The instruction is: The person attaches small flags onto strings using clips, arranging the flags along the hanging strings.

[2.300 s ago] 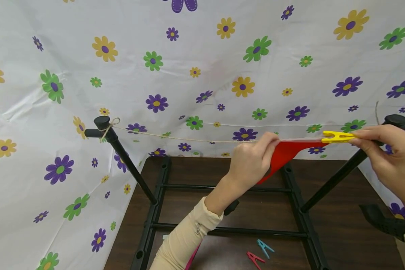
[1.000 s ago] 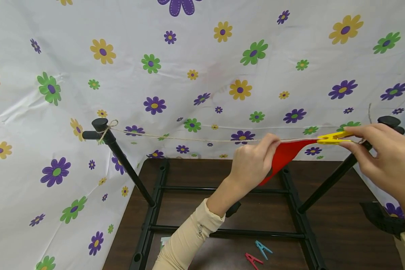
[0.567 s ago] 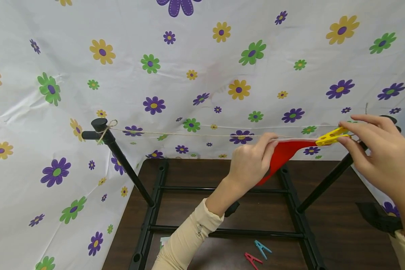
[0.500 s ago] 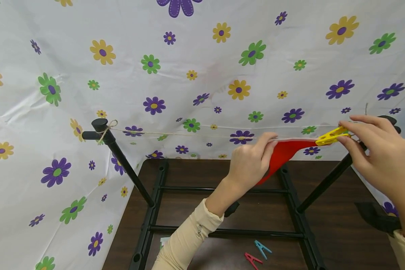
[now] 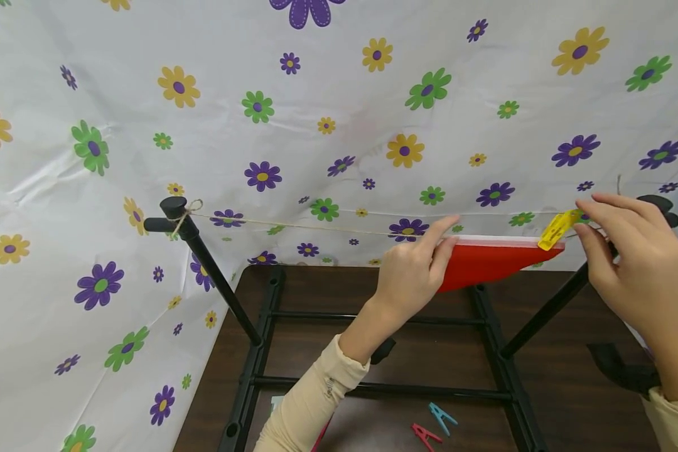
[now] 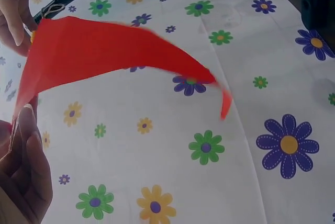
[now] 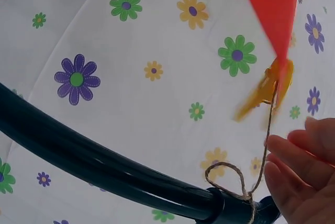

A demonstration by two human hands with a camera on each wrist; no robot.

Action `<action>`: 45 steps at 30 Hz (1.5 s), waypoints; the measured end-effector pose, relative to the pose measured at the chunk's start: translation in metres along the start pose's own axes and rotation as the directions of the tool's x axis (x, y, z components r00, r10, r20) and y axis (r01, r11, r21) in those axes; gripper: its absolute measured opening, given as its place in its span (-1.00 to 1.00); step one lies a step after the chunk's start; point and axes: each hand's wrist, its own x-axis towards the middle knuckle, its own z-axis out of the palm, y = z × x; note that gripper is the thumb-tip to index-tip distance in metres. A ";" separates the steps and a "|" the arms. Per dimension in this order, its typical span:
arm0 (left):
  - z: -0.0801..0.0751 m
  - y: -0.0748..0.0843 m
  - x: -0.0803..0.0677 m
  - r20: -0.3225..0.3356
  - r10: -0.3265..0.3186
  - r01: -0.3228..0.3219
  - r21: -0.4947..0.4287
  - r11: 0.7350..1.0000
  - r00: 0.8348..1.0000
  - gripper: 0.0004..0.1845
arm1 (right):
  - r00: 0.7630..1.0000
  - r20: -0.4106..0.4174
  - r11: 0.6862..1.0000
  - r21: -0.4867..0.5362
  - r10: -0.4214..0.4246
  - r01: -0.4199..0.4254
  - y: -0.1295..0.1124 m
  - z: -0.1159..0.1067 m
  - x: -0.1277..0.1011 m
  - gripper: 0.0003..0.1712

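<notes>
A red pennant (image 5: 491, 263) with a white top band hangs along a thin twine line (image 5: 294, 226). My left hand (image 5: 409, 276) pinches the pennant's left part at the top edge; the left wrist view shows fingers (image 6: 31, 145) on both sides of the cloth (image 6: 99, 51). Clipped near the pennant's right corner is a yellow clothespin (image 5: 557, 231), tilted, with the twine running through it in the right wrist view. Just right of it my right hand (image 5: 641, 263) holds nothing; its fingers (image 7: 298, 161) are apart from the clothespin (image 7: 277, 82).
Black posts (image 5: 220, 276) of a frame hold the twine at both ends, and its crossbars (image 5: 418, 390) lie on a brown table (image 5: 429, 351). A blue clothespin (image 5: 442, 417) and a red clothespin (image 5: 425, 434) lie in front. Behind hangs a flowered white cloth (image 5: 215, 157).
My right hand has let go of the yellow clothespin, which has tilted more steeply. The pennant has turned so that more of its red face shows. My left hand has shifted slightly left.
</notes>
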 end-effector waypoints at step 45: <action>-0.043 -0.052 -0.127 0.032 -0.029 0.022 0.186 0.982 0.999 -0.87 | 0.954 -0.247 0.957 0.271 0.172 -0.102 -0.029 0.066 -0.094 -0.24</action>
